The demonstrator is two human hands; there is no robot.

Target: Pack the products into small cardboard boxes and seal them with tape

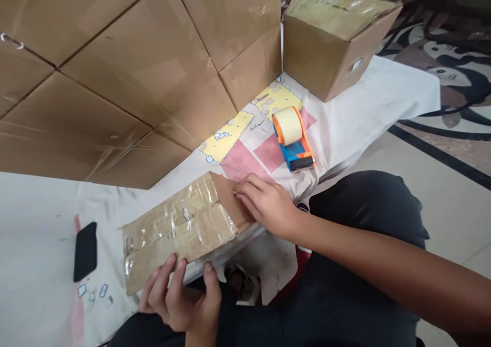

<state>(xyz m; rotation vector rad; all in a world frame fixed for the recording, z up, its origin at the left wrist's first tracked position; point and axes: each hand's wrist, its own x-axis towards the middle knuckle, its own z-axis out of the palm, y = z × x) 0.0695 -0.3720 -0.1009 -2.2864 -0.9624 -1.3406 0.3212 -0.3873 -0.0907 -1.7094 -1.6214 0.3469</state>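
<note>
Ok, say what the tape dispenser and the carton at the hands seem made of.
Tape dispenser: probably hard plastic, its orange and blue body smooth. Carton: cardboard, by its brown panels, matte where bare, glossy where wrinkled packing tape catches light.

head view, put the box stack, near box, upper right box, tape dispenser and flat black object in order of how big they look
1. Box stack
2. Near box and upper right box: too alike to rank
3. Tape dispenser
4. Flat black object
</note>
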